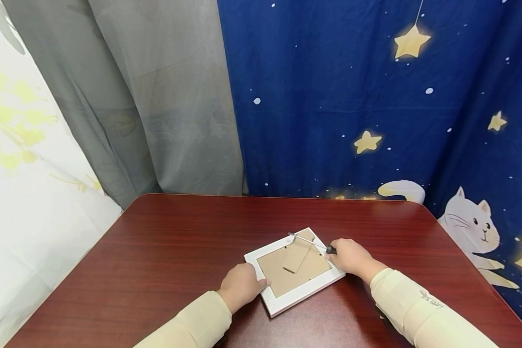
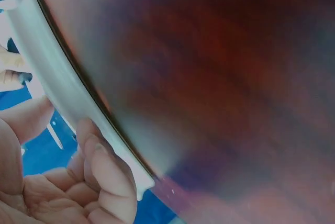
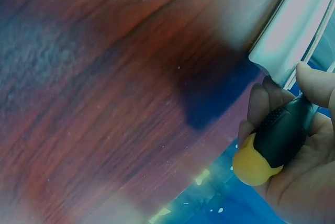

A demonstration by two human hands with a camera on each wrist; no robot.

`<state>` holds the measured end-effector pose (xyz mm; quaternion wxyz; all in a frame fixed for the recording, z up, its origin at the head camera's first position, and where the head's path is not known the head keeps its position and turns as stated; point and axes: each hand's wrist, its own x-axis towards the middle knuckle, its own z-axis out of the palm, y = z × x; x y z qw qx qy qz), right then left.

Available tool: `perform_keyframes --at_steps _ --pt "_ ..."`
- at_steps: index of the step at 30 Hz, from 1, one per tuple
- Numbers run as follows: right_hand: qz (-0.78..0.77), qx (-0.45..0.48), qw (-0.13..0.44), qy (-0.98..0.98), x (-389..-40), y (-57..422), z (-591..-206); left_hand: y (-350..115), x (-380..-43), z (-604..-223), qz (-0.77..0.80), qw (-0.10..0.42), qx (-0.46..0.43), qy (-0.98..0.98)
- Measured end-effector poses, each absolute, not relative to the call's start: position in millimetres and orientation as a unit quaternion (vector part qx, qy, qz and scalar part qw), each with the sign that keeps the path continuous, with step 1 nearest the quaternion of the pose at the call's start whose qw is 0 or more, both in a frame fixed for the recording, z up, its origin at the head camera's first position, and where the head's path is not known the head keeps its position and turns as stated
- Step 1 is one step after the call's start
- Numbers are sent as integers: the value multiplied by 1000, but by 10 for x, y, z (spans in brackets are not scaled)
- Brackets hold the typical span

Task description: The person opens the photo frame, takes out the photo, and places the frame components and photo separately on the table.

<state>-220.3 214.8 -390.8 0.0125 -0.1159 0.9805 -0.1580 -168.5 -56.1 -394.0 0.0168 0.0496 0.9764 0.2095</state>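
A white picture frame (image 1: 306, 291) lies back side up on the table, turned at an angle. Its tan backing board (image 1: 271, 273) has a folding stand flap (image 1: 297, 259) and small dark tabs along the edges. My left hand (image 1: 242, 286) grips the frame's left side, thumb on top and fingers beneath, as the left wrist view also shows. In my right hand (image 1: 352, 258) is a screwdriver (image 3: 282, 132) with a black and yellow handle. Its metal shaft (image 1: 309, 240) reaches over the frame's far corner, tip near the far edge; whether it touches cannot be told.
The reddish-brown wooden table (image 1: 156, 270) has rounded far corners. Behind it hang a grey curtain (image 1: 178, 96) and a blue curtain (image 1: 309, 96) with stars and a cat. A white cloth (image 1: 26, 193) hangs at the left. Something dark shows partly under the right sleeve (image 1: 417, 304).
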Motion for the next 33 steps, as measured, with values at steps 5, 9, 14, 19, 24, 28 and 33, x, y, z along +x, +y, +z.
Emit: perform_keyframes --at_steps 5,9,14,19,24,28,33 --pt "-149 -108 -5 983 -2168 2182 -3885 -639 -1775 -3858 221 23 45 974" --pt "-145 -102 -29 984 -2104 2241 -3844 -728 -1908 -3793 222 15 46 974" --pt "-149 -102 -41 983 -2013 2334 -3808 -850 -2073 -3761 209 0 60 976" --pt "-152 -95 -38 983 -1935 2410 -3833 -935 -2200 -3799 206 -15 84 975" --pt "-161 -87 -30 983 -1861 2434 -3878 -988 -2273 -3873 217 -15 97 971" --pt "-163 -81 -26 983 -1805 2425 -3922 -1016 -2290 -3910 223 -14 96 970" --pt "-166 -78 -25 983 -1775 2395 -3962 -1024 -2325 -3991 254 -6 94 963"
